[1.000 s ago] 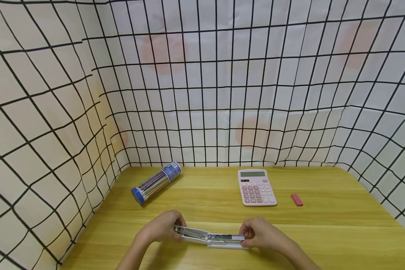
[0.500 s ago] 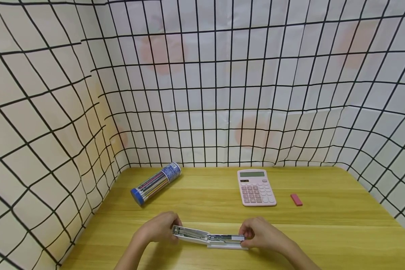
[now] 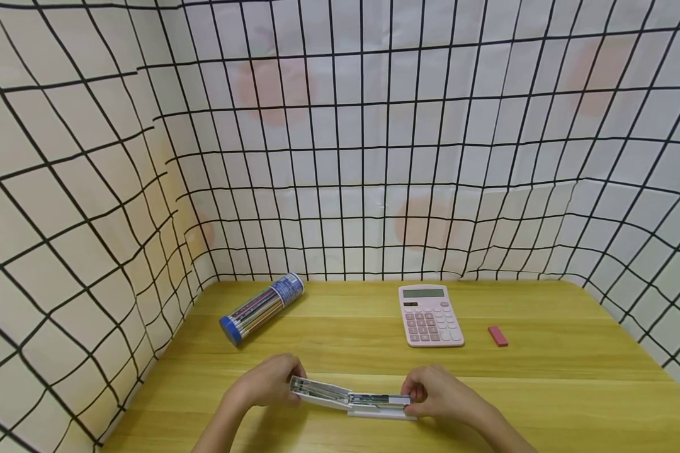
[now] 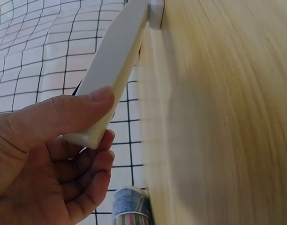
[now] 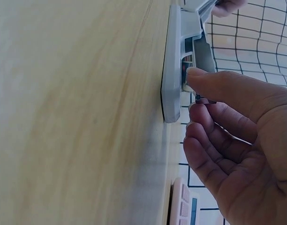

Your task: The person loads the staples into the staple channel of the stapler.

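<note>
A white stapler lies opened out flat near the front of the wooden table in the head view. Its raised cover (image 3: 320, 392) tilts up to the left, while the base (image 3: 376, 414) rests on the table under the metal staple magazine (image 3: 374, 399). My left hand (image 3: 269, 380) grips the cover's far end; the left wrist view has the thumb on the white outer face of the cover (image 4: 113, 56). At the other end my right hand (image 3: 439, 391) pinches the magazine's tip between thumb and fingers, just above the base (image 5: 171, 70). The staple channel's inside is too small to read.
Behind the left hand lies a clear tube of pencils (image 3: 262, 308) with a blue cap. A pink calculator (image 3: 430, 316) sits beyond the right hand, and a small red eraser-like block (image 3: 498, 336) is to its right. White grid-patterned sheeting (image 3: 340, 157) encloses the table's back and sides.
The left hand and the cover's end have shifted very slightly left, with the cover's inside turned a little more into view. The right hand has stayed in place.
</note>
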### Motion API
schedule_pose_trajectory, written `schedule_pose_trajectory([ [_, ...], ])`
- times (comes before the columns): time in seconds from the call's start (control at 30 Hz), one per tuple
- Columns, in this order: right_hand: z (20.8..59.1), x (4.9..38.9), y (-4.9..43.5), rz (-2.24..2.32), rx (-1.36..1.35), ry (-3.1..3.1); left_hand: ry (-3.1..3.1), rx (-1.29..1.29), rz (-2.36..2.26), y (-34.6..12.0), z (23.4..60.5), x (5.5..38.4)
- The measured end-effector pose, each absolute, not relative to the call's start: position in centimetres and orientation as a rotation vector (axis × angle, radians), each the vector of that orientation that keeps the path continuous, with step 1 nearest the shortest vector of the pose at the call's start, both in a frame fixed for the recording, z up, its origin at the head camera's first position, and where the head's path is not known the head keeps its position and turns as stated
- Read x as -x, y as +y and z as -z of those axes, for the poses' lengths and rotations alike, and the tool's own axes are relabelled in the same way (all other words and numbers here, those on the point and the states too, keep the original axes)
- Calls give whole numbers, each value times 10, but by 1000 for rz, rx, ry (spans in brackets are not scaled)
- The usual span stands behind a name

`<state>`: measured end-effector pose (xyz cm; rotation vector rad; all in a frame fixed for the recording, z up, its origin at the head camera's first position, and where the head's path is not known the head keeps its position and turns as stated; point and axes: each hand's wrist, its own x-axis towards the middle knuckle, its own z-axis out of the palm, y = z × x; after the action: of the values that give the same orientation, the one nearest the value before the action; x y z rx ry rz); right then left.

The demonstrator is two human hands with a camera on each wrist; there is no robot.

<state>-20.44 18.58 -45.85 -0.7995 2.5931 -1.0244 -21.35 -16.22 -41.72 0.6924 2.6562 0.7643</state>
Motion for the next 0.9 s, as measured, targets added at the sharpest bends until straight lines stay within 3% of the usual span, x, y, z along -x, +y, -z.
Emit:
schedule_pose_trajectory([
  [0.9, 457, 204, 184, 1001, 788, 2601, 2685, -749, -880, -157, 411, 211],
])
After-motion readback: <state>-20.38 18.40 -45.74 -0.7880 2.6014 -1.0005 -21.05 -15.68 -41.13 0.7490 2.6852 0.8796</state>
